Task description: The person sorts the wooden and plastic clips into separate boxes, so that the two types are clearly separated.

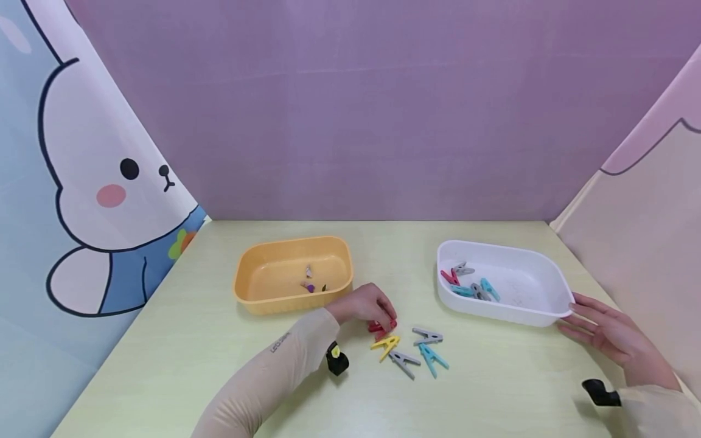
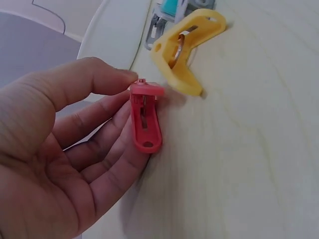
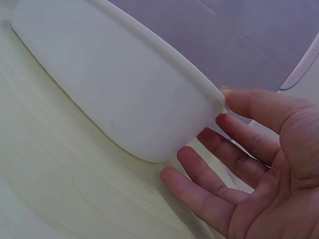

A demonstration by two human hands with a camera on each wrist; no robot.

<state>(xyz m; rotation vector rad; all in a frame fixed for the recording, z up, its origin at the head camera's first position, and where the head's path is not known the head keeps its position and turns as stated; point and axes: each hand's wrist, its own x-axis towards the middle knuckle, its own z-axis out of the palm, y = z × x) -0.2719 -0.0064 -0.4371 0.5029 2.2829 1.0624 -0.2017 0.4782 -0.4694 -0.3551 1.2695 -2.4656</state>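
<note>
Our left hand (image 1: 366,304) is clamped on a red plastic clothespin (image 2: 146,124), thumb against its upper side and fingertips beneath. We have it low over the pale, wood-grained table (image 1: 181,365), between two tubs and nearer the orange one; we cannot tell whether it touches the surface.

Just beside it we see a yellow plastic clothespin (image 1: 386,344) lying with its legs spread. Next come a grey clothespin (image 1: 404,363) nearer us, a second grey clothespin (image 1: 428,336) farther off to the right, and a teal clothespin (image 1: 432,359) close below that one.

Our right hand (image 1: 616,334) is at the near right corner of a white, rounded rectangular tub (image 1: 526,292), its thumb touching the rim and its fingers apart and loosely extended along the outer wall. Inside, toward the tub's left end, we find a small group of red, grey and teal clothespins (image 1: 479,292).

Left of our left hand stands an orange, rounded rectangular tub (image 1: 268,277) with a few small pieces (image 1: 310,287) in it, one partly purple, too small for us to identify. Behind the table we face a plain purple backdrop (image 1: 378,115).
</note>
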